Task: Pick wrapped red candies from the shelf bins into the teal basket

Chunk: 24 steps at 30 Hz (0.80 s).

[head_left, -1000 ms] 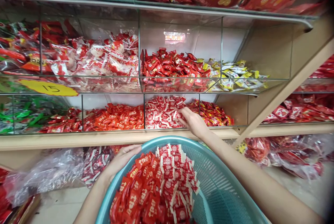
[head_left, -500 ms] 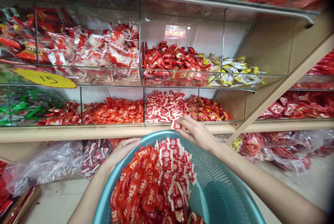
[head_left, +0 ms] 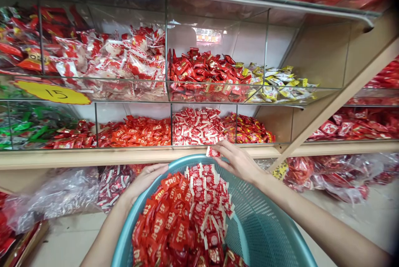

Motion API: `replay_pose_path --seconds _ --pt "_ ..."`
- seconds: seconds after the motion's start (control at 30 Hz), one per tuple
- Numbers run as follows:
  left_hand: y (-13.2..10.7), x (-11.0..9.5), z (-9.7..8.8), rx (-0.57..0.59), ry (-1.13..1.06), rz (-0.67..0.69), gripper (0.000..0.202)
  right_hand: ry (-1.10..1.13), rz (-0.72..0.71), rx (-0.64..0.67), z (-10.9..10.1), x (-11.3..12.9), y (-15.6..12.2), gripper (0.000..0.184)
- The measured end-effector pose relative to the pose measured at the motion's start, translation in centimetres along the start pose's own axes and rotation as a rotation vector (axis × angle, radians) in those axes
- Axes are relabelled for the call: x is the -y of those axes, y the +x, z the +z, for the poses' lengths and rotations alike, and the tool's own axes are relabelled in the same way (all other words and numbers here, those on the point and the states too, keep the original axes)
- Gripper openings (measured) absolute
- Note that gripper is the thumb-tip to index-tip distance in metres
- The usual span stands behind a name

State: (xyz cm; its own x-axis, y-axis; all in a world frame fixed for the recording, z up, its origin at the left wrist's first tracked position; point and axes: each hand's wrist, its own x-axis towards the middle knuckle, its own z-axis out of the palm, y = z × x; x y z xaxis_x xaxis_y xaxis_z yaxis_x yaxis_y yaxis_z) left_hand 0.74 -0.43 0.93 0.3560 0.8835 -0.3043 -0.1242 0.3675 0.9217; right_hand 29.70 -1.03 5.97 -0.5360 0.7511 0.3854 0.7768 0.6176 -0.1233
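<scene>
A teal plastic basket (head_left: 264, 233) sits low in front of me, heaped with several red and red-and-white wrapped candies (head_left: 187, 217). My left hand (head_left: 145, 182) grips the basket's far left rim, fingers curled over it. My right hand (head_left: 238, 161) hovers over the basket's far rim and pinches one small red-and-white candy (head_left: 212, 151) between its fingertips. Just behind it, on the lower shelf, a glass compartment (head_left: 196, 126) is full of the same red-and-white candies.
Glass-fronted shelf compartments hold red, orange, green and yellow wrapped sweets. A yellow price tag marked 15 (head_left: 52, 92) sticks on the left glass. A wooden shelf edge (head_left: 93, 157) runs across. Clear plastic bags of sweets (head_left: 62, 200) lie below on both sides.
My right hand has pulled back out of the red-and-white compartment to the basket's rim, carrying one candy in its fingertips. The left hand has stayed on the rim.
</scene>
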Motion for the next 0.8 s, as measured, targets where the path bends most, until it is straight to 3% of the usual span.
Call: replay_pose_path --seconds 0.17,0.8 --pt "0.2 0.2 -0.4 0.009 0.01 0.003 0.029 -0.014 -0.005 0.056 0.6 0.0 -0.2 0.033" --pt "0.5 0.7 -1.1 0.024 0.045 0.003 0.033 -0.01 -0.053 0.056 1.8 0.0 -0.6 0.027"
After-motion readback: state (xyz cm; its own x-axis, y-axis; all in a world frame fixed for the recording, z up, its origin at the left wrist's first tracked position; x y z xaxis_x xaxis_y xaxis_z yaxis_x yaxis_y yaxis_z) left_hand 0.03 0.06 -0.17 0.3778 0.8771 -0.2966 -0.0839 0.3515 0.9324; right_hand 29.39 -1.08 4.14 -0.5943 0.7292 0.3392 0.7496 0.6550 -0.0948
